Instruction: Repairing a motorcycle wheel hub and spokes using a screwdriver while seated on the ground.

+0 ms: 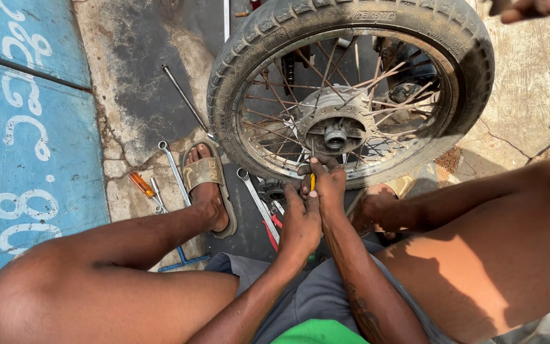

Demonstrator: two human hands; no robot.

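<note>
Left hand: I am holding my left hand (300, 220) closed around the base of a small yellow-handled tool (312, 182), fingers curled, at the wheel's lower rim.
Right hand: I am pressing my right hand (329, 185) against the same tool from above, fingers wrapped narrow on it; both hands are touching each other.
Tool: it is standing roughly upright between the hands, long axis pointing up toward the hub (334, 135); the tip is hidden, so I cannot tell what it is meeting.
Wheel: the spoked wheel (351, 89) is lying tilted on the ground just ahead of my hands, tyre (249, 44) on, hub straight above the tool and near.
Nearer hand: the right is sitting closer to the spokes; the left is backing it from below.
Room: I am squatting with knees wide, a sandalled foot (206, 181) to the left, close beside the rim; the lower rim is crowding my hands.
Ground, left: spanners (174, 167), an orange screwdriver (142, 185) and a long rod (186, 99) are lying on cracked concrete, well apart from my hands; another spanner (257, 202) is lying just beside my left hand.
Edge: another person's hand (529, 9) is showing at top right, apart from mine.
</note>
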